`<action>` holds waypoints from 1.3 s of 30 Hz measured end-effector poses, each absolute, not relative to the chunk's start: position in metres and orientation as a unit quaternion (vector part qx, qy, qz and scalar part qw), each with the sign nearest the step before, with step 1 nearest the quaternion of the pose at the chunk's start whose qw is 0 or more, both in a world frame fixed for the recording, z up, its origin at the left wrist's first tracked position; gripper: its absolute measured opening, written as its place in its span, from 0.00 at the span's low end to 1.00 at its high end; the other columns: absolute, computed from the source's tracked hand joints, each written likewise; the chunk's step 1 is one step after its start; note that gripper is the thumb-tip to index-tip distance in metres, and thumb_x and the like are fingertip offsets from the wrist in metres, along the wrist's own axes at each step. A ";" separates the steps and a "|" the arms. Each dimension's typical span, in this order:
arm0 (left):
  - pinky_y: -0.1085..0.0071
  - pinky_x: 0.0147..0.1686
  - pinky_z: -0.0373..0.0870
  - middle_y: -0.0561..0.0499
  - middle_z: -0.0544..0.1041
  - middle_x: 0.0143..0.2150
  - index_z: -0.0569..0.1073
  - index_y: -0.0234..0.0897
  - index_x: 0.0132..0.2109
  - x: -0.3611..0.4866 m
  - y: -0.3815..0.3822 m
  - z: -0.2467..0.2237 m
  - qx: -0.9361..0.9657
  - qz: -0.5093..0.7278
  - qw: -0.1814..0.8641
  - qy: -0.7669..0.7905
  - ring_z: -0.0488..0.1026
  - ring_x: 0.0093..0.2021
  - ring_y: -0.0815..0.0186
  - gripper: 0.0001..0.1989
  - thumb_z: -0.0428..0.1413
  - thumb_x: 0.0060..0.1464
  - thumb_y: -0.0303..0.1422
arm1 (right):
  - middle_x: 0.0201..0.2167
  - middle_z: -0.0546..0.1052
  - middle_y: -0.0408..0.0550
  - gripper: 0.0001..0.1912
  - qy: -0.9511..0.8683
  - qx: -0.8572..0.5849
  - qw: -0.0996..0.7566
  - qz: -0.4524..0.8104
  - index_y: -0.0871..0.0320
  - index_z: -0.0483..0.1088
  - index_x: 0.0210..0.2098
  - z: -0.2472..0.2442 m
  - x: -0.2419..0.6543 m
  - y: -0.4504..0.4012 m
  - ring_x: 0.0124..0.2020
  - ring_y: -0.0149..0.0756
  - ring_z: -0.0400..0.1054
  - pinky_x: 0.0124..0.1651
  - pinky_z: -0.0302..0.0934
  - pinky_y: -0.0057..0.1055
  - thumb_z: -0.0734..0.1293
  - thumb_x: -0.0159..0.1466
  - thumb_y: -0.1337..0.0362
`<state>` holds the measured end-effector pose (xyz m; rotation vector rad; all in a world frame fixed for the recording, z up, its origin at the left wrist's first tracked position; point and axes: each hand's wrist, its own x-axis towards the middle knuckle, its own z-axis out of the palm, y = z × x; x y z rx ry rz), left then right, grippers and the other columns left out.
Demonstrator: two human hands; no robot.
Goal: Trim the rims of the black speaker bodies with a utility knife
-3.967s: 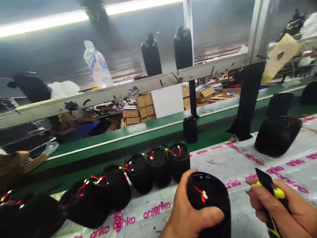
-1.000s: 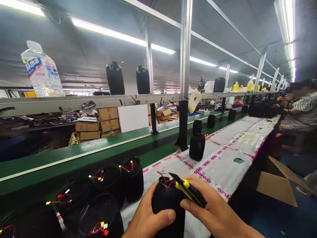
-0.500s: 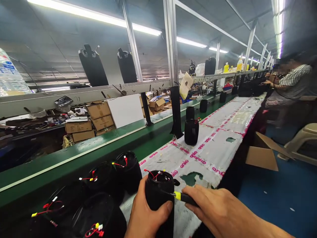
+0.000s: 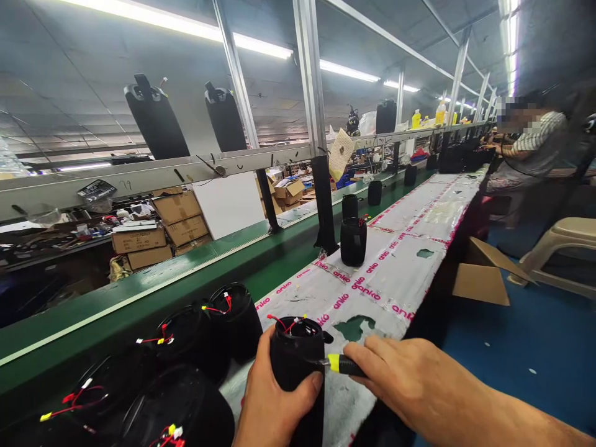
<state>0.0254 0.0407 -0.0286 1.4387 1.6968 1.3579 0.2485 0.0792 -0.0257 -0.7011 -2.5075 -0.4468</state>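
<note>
My left hand (image 4: 274,394) is wrapped round a black cylindrical housing (image 4: 297,354), which stands upright with red wires and small connectors at its open top. My right hand (image 4: 403,372) grips a black and yellow tool (image 4: 342,364); its thin metal tip is at the right side of the housing, just above my left thumb. Whether the tip touches the surface cannot be made out. To the left stand several similar black housings, the nearest upright one (image 4: 235,323) with red wires on top.
Another black housing (image 4: 353,242) stands farther up the white, pink-printed bench cover (image 4: 321,292). A green conveyor (image 4: 186,279) runs alongside. Metal posts hold a shelf (image 4: 261,155) with black units. A person (image 4: 531,133) is at the far right, beyond a cardboard box (image 4: 482,282) and a stool (image 4: 563,242).
The view has shifted slightly, so the background sits farther left. The tool tip is a little higher and more level against the housing; both hands keep their grip.
</note>
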 end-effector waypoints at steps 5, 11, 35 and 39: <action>0.46 0.58 0.64 0.42 0.79 0.51 0.67 0.36 0.59 0.031 0.041 -0.026 0.526 0.505 0.251 0.637 0.75 0.53 0.46 0.37 0.63 0.40 0.42 | 0.29 0.71 0.43 0.16 -0.925 -0.260 0.204 -0.187 0.57 0.61 0.46 -0.016 0.253 0.076 0.24 0.35 0.66 0.23 0.48 0.33 0.60 0.60 0.77; 0.46 0.58 0.64 0.40 0.79 0.52 0.65 0.34 0.61 0.038 0.040 -0.024 0.520 0.487 0.228 0.664 0.75 0.53 0.46 0.39 0.61 0.40 0.42 | 0.27 0.70 0.45 0.26 -0.928 -0.269 0.166 -0.199 0.57 0.60 0.43 -0.013 0.254 0.075 0.21 0.39 0.65 0.21 0.43 0.36 0.60 0.44 0.77; 0.50 0.56 0.66 0.42 0.78 0.53 0.64 0.37 0.63 0.041 0.046 -0.030 0.533 0.425 0.183 0.708 0.74 0.55 0.47 0.42 0.62 0.39 0.42 | 0.29 0.78 0.49 0.26 -0.915 -0.327 0.079 -0.222 0.58 0.71 0.44 0.022 0.244 0.060 0.18 0.41 0.68 0.16 0.36 0.39 0.68 0.44 0.74; 0.50 0.54 0.68 0.42 0.79 0.51 0.66 0.37 0.61 0.040 0.048 -0.033 0.540 0.433 0.171 0.701 0.75 0.53 0.46 0.40 0.62 0.38 0.40 | 0.25 0.75 0.47 0.23 -0.908 -0.334 0.096 -0.234 0.57 0.71 0.42 0.020 0.241 0.057 0.17 0.40 0.66 0.17 0.34 0.39 0.69 0.46 0.73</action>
